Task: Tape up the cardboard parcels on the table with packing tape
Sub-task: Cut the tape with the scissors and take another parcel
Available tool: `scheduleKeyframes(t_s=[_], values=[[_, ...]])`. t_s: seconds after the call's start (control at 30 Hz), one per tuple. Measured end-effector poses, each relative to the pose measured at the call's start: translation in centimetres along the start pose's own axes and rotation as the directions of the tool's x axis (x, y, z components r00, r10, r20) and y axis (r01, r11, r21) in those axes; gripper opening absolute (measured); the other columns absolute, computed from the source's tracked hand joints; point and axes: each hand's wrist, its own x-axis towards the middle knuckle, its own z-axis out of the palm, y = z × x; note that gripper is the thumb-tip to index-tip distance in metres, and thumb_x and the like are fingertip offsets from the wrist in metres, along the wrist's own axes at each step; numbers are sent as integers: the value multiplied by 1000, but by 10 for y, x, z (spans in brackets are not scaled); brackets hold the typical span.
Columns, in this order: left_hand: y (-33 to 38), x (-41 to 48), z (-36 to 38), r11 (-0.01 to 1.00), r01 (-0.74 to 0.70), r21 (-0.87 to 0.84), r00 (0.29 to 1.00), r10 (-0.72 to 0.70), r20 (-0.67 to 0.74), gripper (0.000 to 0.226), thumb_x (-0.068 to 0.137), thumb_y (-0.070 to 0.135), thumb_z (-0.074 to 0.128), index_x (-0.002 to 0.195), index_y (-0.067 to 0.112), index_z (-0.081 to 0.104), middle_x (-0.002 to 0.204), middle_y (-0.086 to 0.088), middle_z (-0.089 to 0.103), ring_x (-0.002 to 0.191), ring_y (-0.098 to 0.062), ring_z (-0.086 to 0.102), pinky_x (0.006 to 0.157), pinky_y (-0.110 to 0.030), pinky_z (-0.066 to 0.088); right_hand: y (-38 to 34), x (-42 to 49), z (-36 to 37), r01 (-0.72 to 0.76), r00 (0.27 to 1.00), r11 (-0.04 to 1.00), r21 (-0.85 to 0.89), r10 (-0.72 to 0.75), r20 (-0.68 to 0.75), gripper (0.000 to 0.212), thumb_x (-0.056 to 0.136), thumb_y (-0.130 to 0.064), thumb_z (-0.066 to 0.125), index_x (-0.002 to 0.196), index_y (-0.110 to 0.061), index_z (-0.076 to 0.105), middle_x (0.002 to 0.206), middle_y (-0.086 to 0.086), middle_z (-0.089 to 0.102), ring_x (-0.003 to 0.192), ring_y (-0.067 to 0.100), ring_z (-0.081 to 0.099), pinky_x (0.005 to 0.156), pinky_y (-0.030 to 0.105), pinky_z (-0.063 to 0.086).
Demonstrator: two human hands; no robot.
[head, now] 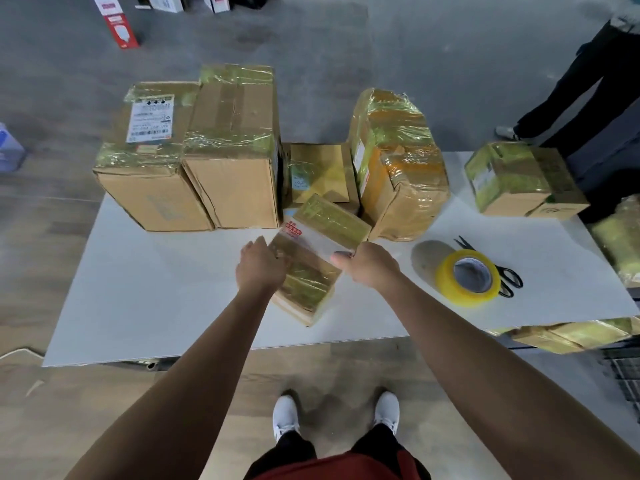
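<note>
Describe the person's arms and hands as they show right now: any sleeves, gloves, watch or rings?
Both arms are bare down to the frame's lower edge: no sleeves show. The left hand and right hand wear no gloves, and neither wrist carries a watch or band. No rings show, though most fingers are hidden.

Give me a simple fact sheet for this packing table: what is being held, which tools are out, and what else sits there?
Held: small parcel, tilted, above the table
Left hand: grips its left edge
Right hand: grips its right edge, thumb on top
Tape roll: yellow, lying flat at right, untouched
Scissors: black, partly behind the roll
Other parcels: tall boxes back left; crumpled parcel in the middle; taped box far right
Bystander: stands beyond the far right corner
</note>
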Motion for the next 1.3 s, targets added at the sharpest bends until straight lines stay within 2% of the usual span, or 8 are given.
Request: scheduleKeyframes(t_s=[0.1,0.2,0.33,0.5,0.77,1.0,1.13,1.3], values=[[-4,-2,9,999,37,-28,992,-33,118,44,88,44,66,104,3,63,89,-3,64,82,-23,59,59,-29,40,4,-1,-13,-10,999,999,-34,8,-41,38,97,-46,51,88,-9,53,80,3,57,78,24,55,68,31,38],[-2,-14,27,1000,16,-3,993,-15,120,47,89,51,60,104,7,63,92,-5,66,88,-25,62,64,-32,46,5,1,-4,-51,991,998,24,54,-123,30,102,-37,43,104,-8,52,96,9,62,88,28,55,71,32,40],[0,-29,42,1000,11,4,995,-12,103,52,96,52,48,111,4,62,108,-13,64,104,-32,57,87,-42,50,4,-8,27,-73,978,996,48,81,-192,89,93,-63,42,151,-1,16,136,17,49,123,33,48,94,46,47],[4,-39,43,1000,6,17,999,-7,47,50,102,45,38,118,2,57,115,-17,56,114,-33,50,89,-42,45,8,-24,53,37,973,998,50,-24,-229,129,75,-72,65,153,-5,-13,155,14,20,140,33,30,105,50,40],[4,-45,52,973,52,-225,996,-34,82,40,105,36,30,106,4,53,101,-12,60,96,-31,54,80,-37,39,39,-32,55,242,956,917,318,-169,-239,76,104,-38,42,157,-20,-8,160,-2,24,134,15,40,98,22,34],[-5,-54,53,933,57,-355,997,-32,75,42,106,37,28,97,7,57,89,-6,59,87,-28,54,76,-36,40,41,-44,51,261,955,824,503,-145,-258,56,106,-33,36,158,-27,15,151,-8,41,130,6,44,103,23,32],[-11,-77,74,771,208,-602,978,-145,151,41,105,39,34,88,8,56,81,-5,57,84,-27,54,78,-39,44,50,-57,32,358,931,718,596,-232,-280,50,103,-22,50,150,-30,37,129,-34,53,120,-18,44,105,21,37],[6,-86,78,671,315,-671,949,-213,233,34,106,34,35,100,9,57,93,-9,58,89,-26,57,78,-37,46,62,-50,26,220,975,788,575,-165,-147,64,77,-66,58,138,-50,44,140,-3,44,134,11,38,115,44,30]])
